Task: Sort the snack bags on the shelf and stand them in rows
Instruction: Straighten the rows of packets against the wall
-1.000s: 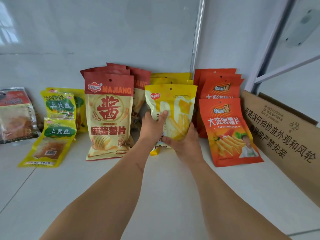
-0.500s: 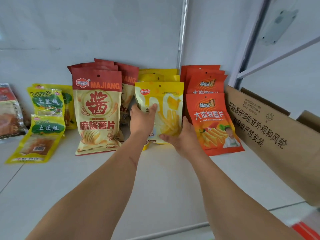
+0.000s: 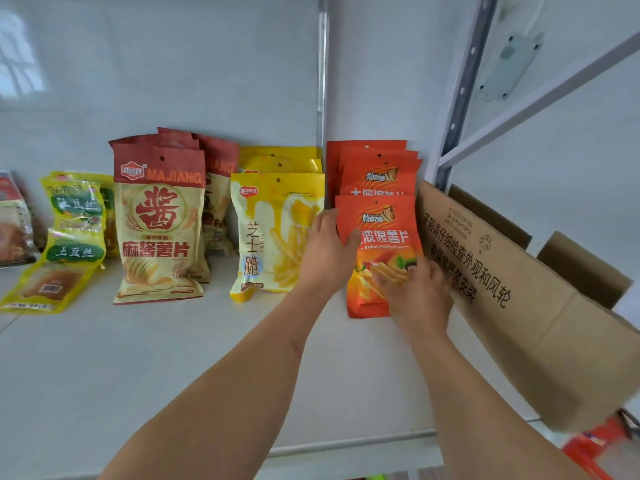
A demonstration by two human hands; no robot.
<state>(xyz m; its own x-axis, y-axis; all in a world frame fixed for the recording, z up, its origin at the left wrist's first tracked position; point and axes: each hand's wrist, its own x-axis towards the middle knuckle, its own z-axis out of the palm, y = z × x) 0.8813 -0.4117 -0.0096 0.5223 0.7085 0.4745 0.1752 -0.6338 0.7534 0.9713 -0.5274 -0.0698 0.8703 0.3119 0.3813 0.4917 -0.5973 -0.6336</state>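
Both hands hold the front orange chip bag (image 3: 381,230), which stands at the head of a row of orange bags (image 3: 374,168). My left hand (image 3: 327,252) grips its left edge with the thumb on its face. My right hand (image 3: 415,296) covers its lower right part. To the left stands a yellow fries bag (image 3: 273,233), free of my hands, with two more yellow bags behind it. Further left a row of red-topped MAJIANG chip bags (image 3: 157,223) stands upright. Small yellow-green bags (image 3: 74,216) lean at the left, one lying flat (image 3: 52,278).
A brown cardboard sheet with printed text (image 3: 512,299) leans along the right side of the white shelf (image 3: 173,358), touching the orange row. A red-brown bag (image 3: 14,223) sits at the far left edge. A metal shelf upright (image 3: 460,91) rises behind the cardboard.
Both hands let go of the yellow fries bag, which now stands on its own, and moved right onto the front orange bag. The camera view shifted too.
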